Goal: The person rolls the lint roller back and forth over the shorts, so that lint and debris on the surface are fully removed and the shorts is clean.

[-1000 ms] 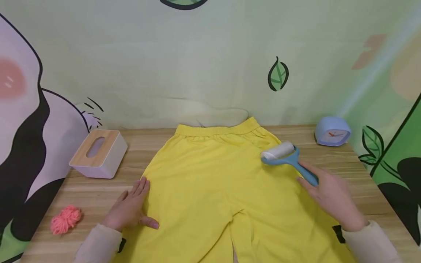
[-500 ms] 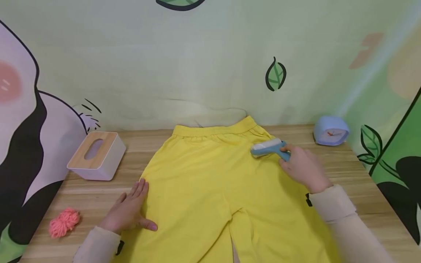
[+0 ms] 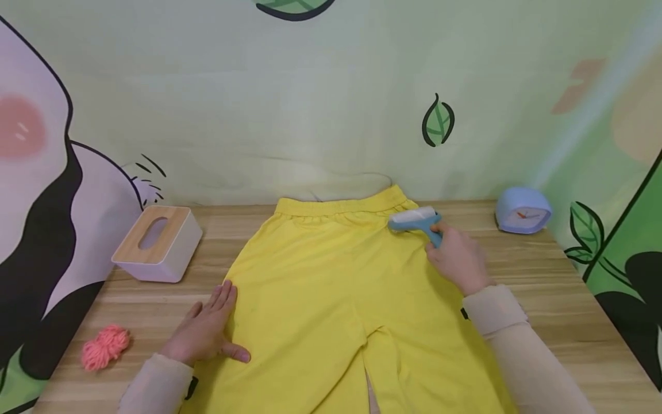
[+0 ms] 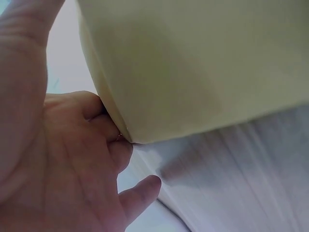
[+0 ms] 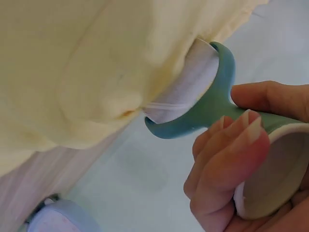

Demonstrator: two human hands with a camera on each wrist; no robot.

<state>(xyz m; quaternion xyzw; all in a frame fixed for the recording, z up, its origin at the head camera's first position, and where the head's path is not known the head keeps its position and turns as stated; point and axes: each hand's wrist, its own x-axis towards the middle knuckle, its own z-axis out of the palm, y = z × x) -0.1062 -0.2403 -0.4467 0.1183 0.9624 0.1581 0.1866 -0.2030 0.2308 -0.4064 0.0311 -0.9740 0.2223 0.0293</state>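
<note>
Yellow shorts or trousers [image 3: 310,276] with an elastic waistband lie spread on the wooden table, legs running out of the frame's near edge. My right hand [image 3: 457,256] grips the blue handle of a lint roller [image 3: 414,217], its white roll against the cloth just below the waistband's right end. In the right wrist view the fingers curl round the handle of the lint roller [image 5: 186,92], and the roll meets the fabric. My left hand [image 3: 204,330] rests with fairly straight fingers on the garment's left edge. The left wrist view shows the hand [image 4: 72,159] beside the cloth's edge [image 4: 159,96].
A white tissue box [image 3: 160,244] with a wooden lid stands at the back left. Pink yarn [image 3: 105,347] lies near the left edge. A blue clock [image 3: 524,211] sits at the back right. A printed wall [image 3: 336,103] rises behind the table [image 3: 548,287].
My right hand has carried the lint roller left and up over the cloth, towards the waistband. My left hand stays in place on the garment.
</note>
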